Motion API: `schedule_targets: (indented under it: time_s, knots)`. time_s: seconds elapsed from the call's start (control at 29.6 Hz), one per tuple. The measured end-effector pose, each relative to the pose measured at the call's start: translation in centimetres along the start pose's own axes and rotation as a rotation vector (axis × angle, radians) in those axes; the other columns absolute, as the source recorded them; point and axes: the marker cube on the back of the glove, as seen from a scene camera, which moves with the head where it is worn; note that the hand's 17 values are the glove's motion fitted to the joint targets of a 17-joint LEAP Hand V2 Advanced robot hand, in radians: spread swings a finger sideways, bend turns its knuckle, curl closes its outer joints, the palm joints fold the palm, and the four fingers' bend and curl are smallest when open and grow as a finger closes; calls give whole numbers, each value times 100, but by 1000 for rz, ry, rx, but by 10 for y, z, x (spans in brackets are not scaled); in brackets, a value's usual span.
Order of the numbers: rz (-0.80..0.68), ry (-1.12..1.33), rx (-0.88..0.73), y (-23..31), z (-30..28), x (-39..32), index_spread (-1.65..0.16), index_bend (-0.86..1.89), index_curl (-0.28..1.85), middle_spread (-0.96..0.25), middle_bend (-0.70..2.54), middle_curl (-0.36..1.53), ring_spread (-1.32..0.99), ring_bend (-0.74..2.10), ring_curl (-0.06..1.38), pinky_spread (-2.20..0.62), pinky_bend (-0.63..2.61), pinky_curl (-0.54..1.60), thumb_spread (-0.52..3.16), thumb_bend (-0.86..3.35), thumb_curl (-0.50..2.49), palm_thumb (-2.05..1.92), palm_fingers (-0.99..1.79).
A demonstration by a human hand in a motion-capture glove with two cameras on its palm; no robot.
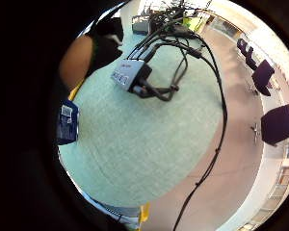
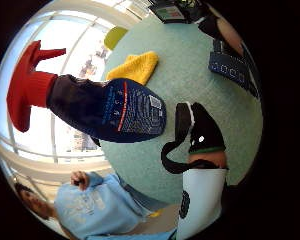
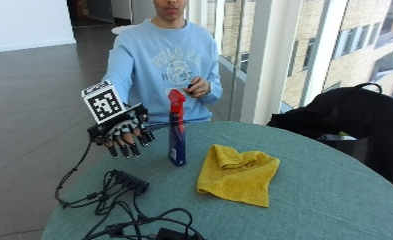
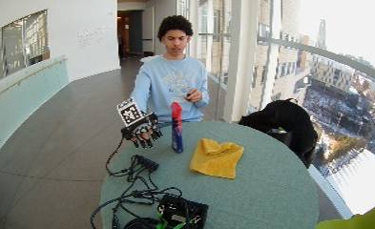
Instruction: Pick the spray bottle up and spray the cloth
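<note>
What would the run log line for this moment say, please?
stage: reach | hand: open, beside spray bottle, not touching | bottle: upright on table | cloth: crumpled beside bottle, untouched

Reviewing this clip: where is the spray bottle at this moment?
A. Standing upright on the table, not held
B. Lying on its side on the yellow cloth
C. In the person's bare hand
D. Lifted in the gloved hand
A: the bottle stands upright on the table beside the cloth, while the gloved hand hovers next to it, fingers hanging down and holding nothing.
</note>
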Motion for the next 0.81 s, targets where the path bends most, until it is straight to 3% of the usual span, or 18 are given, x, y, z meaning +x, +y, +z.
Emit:
schedule_targets:
  time_s: [0.34,0.81]
  knots:
    - [29,13,-16,3,-4,11,-31,16,19,-8,45,22,-4,27,18,17,29,18,82,38,21,64,63]
    - [6,39,-31,0,-13,11,-37,12,21,-10,43,30,-4,29,23,21,28,25,106,25,26,61,55]
